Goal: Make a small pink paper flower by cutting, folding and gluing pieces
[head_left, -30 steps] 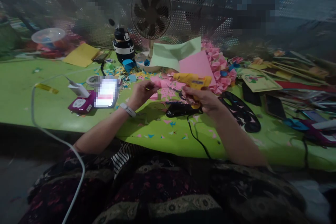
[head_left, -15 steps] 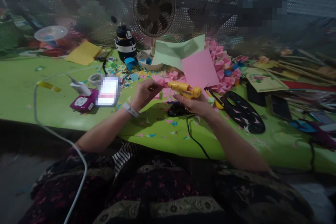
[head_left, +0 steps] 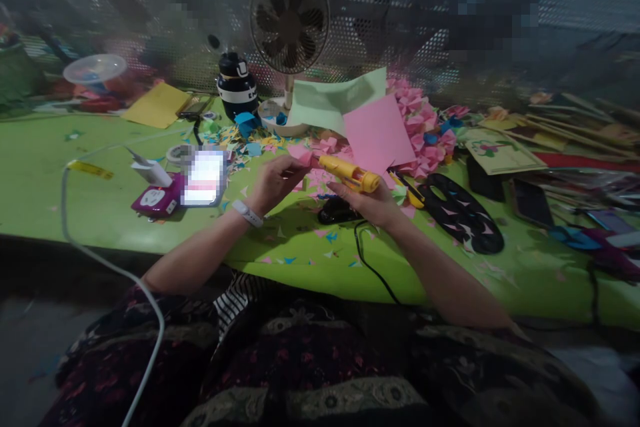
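Observation:
My right hand [head_left: 373,203] is wrapped round a yellow glue gun [head_left: 347,172], whose nozzle points left. At that nozzle, my left hand [head_left: 274,181] pinches a small pink paper piece [head_left: 301,154]; whether the two touch is too small to tell. A flat pink sheet [head_left: 379,132] and a pale green sheet [head_left: 333,103] lie just behind the glue gun. To their right is a heap of folded pink paper pieces [head_left: 423,117]. Below the hands, a black object [head_left: 336,211] rests on the table with a black cord near it.
A fan [head_left: 290,20] and a black bottle [head_left: 237,90] stand at the back. On the left are a lit phone [head_left: 204,177], a purple power adapter [head_left: 156,200] and a white cable [head_left: 107,260]. A black perforated holder [head_left: 464,213] lies right, near a dark phone [head_left: 531,203].
The view has shifted slightly. The glue gun's body is tilted a little more, its rear end lower, while both hands keep their holds.

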